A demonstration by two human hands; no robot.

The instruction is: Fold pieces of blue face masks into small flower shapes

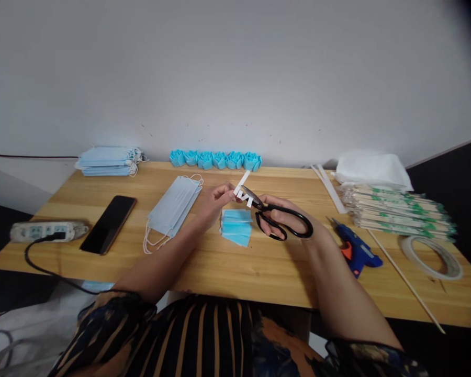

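White strips [242,182] above the middle of the desk [204,267], pinched by the left hand [216,204]. The right hand [284,218] grips black scissors [261,207] by the handles, blades at the strips. Near: a small pile of blue pieces [236,229]; far: a row of blue rosettes [219,159].

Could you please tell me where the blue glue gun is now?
In the head view, the blue glue gun lies on the table at right, between the right forearm and the thin wooden stick.

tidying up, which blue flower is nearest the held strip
The rightmost flower: the held strip ends just below it in view; the other five sit farther left.
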